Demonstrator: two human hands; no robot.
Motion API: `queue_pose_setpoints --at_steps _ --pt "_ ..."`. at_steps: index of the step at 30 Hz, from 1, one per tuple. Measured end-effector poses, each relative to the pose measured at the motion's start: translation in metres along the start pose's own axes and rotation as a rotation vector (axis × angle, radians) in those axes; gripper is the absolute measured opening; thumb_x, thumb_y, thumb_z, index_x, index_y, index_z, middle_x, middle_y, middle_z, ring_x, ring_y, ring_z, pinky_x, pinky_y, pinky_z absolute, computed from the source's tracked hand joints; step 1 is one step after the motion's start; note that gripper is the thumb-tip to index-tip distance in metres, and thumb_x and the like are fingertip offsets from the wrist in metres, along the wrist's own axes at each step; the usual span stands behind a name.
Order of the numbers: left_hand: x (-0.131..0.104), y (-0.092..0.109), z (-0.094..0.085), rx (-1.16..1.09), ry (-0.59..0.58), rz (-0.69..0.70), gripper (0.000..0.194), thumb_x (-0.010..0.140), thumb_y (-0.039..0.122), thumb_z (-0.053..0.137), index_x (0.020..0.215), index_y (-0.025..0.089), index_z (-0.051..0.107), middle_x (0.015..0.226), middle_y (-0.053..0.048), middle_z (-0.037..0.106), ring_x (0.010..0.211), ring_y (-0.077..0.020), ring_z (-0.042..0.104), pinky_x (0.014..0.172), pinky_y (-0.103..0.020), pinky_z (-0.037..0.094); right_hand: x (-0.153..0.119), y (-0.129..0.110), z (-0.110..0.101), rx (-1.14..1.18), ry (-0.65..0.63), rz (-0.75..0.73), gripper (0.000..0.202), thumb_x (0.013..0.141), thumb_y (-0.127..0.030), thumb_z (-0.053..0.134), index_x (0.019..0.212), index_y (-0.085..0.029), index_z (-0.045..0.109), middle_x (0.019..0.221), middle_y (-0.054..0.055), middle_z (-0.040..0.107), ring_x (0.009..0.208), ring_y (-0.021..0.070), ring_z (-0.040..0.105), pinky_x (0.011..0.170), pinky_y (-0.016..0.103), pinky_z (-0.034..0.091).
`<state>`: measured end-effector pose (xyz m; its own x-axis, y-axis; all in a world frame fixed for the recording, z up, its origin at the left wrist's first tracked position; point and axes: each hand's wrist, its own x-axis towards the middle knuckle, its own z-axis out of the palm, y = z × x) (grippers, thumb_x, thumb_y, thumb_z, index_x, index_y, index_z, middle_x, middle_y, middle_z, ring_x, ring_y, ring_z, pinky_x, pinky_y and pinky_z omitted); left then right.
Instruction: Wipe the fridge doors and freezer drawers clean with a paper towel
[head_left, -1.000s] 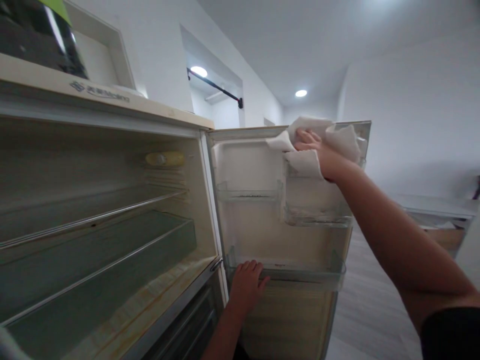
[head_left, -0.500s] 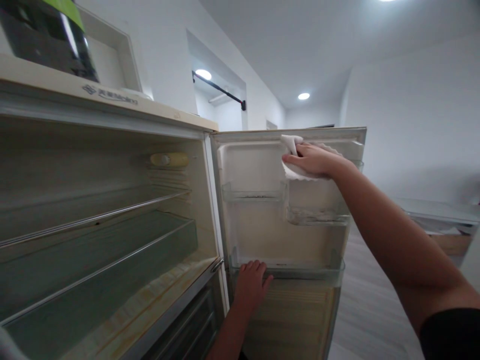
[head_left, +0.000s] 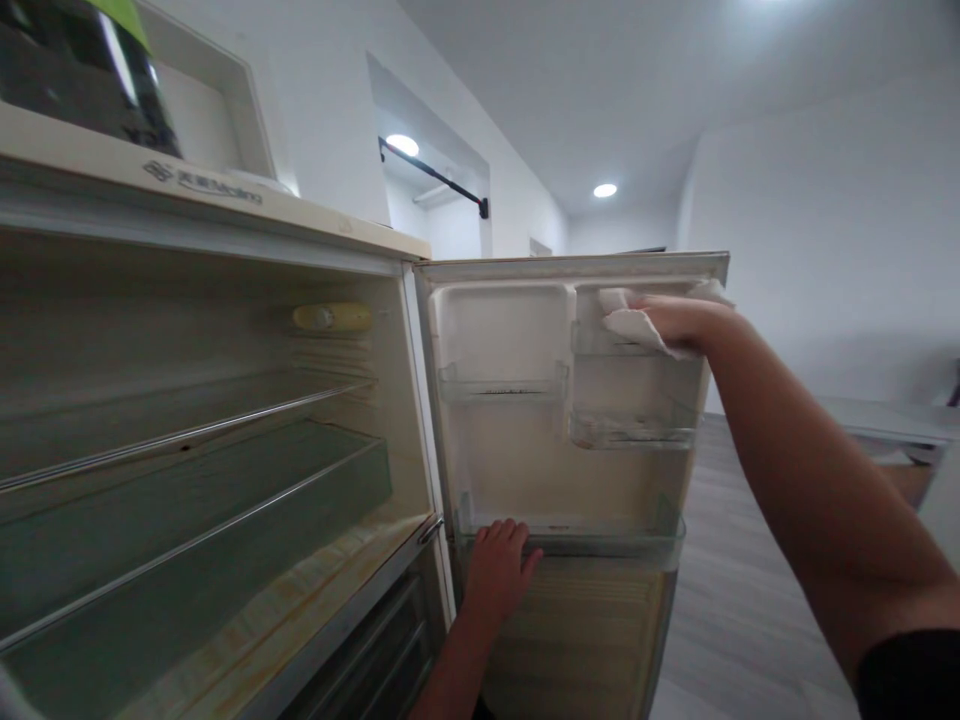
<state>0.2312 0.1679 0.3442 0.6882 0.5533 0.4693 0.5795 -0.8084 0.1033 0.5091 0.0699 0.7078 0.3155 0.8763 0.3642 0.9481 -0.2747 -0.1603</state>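
Grip, right hand (head_left: 679, 322): closing over a crumpled white cloth (head_left: 634, 325), pressing it flat against the upper right compartment of the open fridge door (head_left: 517, 330); fingers folded on the cloth, not apart.
Grip, left hand (head_left: 496, 565): resting fingers-spread on the front rail of the bottom door bin (head_left: 600, 545), bracing rather than clamping; nothing held.
Cloth position: lying just under the door's top edge, at the right-hand compartment, above the small clear door tray (head_left: 634, 428).
Step in hand (judged): wiping the inner door lining near its top right corner, while steadying the door from below.
Next move (judged): calling for a sweep along or down the lining, keeping pressure on the cloth and keeping the lower hand firm so the door is not swinging away.
Edges: meeting a raised divider between left and right upper compartments; clearing the lip of the middle shelf (head_left: 502, 385) and the tray rim below, both likely catching the cloth.
Open room: showing free space to the right of the door, over grey flooring toward a low table (head_left: 885, 420); tight on the left, where the door hinge is adjoining the fridge cabinet (head_left: 225, 420) with its glass shelves.
Overhead: sitting on the fridge top, a dark appliance (head_left: 75, 70), well apart from both hands.
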Motion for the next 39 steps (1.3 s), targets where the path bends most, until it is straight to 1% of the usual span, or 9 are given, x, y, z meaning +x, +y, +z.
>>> queue_pose_setpoints --at_steps 3,6,10,13,18,23,28,34,39 --pt "0.0 0.0 0.0 0.005 0.004 -0.002 0.017 0.098 0.034 0.066 0.107 0.019 0.066 0.11 -0.007 0.07 0.108 -0.0295 0.063 0.096 -0.047 0.046 0.005 -0.018 0.002 0.099 -0.131 -0.085 0.056 0.091 -0.067 0.05 0.103 -0.02 0.078 0.122 0.011 0.077 0.108 0.032 0.071 0.097 0.044 0.056" --pt "0.0 -0.001 0.001 0.005 0.003 -0.003 0.016 0.098 0.033 0.066 0.104 0.019 0.066 0.107 -0.007 0.07 0.107 -0.0288 0.064 0.095 -0.046 0.045 0.005 -0.037 0.004 0.084 -0.125 -0.186 0.055 0.092 -0.065 0.047 0.098 -0.019 0.078 0.117 0.012 0.078 0.11 0.0312 0.07 0.1 0.044 0.055" --pt "-0.001 -0.002 -0.002 0.025 0.0 0.004 0.015 0.098 0.034 0.067 0.101 0.02 0.064 0.105 -0.006 0.07 0.105 -0.0283 0.064 0.093 -0.045 0.046 0.0 -0.05 0.004 0.062 -0.114 -0.247 0.055 0.093 -0.063 0.045 0.104 -0.021 0.078 0.121 0.011 0.077 0.114 0.031 0.068 0.105 0.044 0.054" --pt "-0.003 -0.002 -0.004 0.036 -0.006 0.016 0.014 0.099 0.034 0.065 0.102 0.021 0.064 0.107 -0.006 0.07 0.106 -0.0282 0.064 0.093 -0.045 0.046 -0.005 -0.043 0.0 0.06 -0.115 -0.225 0.059 0.094 -0.063 0.044 0.112 -0.017 0.077 0.129 0.013 0.073 0.114 0.032 0.067 0.102 0.044 0.054" --pt "-0.005 -0.003 -0.007 0.021 -0.037 0.01 0.015 0.099 0.035 0.065 0.1 0.02 0.064 0.107 -0.006 0.07 0.106 -0.0286 0.064 0.094 -0.046 0.046 -0.016 -0.004 -0.011 0.071 -0.125 -0.031 0.054 0.092 -0.059 0.051 0.112 -0.015 0.076 0.131 0.015 0.072 0.112 0.0329 0.068 0.097 0.042 0.052" --pt "-0.004 -0.002 -0.009 0.007 -0.053 0.007 0.016 0.1 0.035 0.064 0.101 0.019 0.064 0.107 -0.007 0.07 0.107 -0.0293 0.064 0.094 -0.046 0.046 -0.023 0.015 -0.015 -0.008 -0.094 -0.12 0.043 0.092 -0.052 0.052 0.098 -0.014 0.073 0.121 0.017 0.074 0.104 0.032 0.067 0.093 0.041 0.049" --pt "-0.004 -0.001 -0.011 -0.001 -0.046 0.004 0.015 0.1 0.034 0.064 0.102 0.019 0.065 0.107 -0.007 0.07 0.107 -0.0293 0.063 0.094 -0.046 0.045 -0.024 -0.006 -0.012 0.087 -0.094 -0.153 0.056 0.092 -0.069 0.048 0.088 -0.018 0.072 0.111 0.011 0.077 0.1 0.0312 0.068 0.087 0.04 0.053" --pt "-0.005 -0.003 -0.01 0.004 -0.037 0.008 0.016 0.1 0.035 0.064 0.1 0.019 0.065 0.105 -0.006 0.069 0.105 -0.0289 0.062 0.094 -0.045 0.043 -0.024 -0.047 -0.004 0.093 -0.111 -0.167 0.06 0.098 -0.068 0.037 0.091 -0.02 0.074 0.105 0.011 0.078 0.097 0.0303 0.07 0.093 0.044 0.054" --pt "-0.007 -0.004 -0.011 0.009 -0.033 0.016 0.014 0.099 0.034 0.065 0.098 0.02 0.065 0.103 -0.006 0.07 0.102 -0.0284 0.063 0.091 -0.044 0.042 -0.028 -0.051 -0.002 0.083 -0.1 -0.214 0.059 0.095 -0.073 0.043 0.099 -0.024 0.074 0.101 0.008 0.077 0.094 0.0282 0.071 0.078 0.039 0.055"
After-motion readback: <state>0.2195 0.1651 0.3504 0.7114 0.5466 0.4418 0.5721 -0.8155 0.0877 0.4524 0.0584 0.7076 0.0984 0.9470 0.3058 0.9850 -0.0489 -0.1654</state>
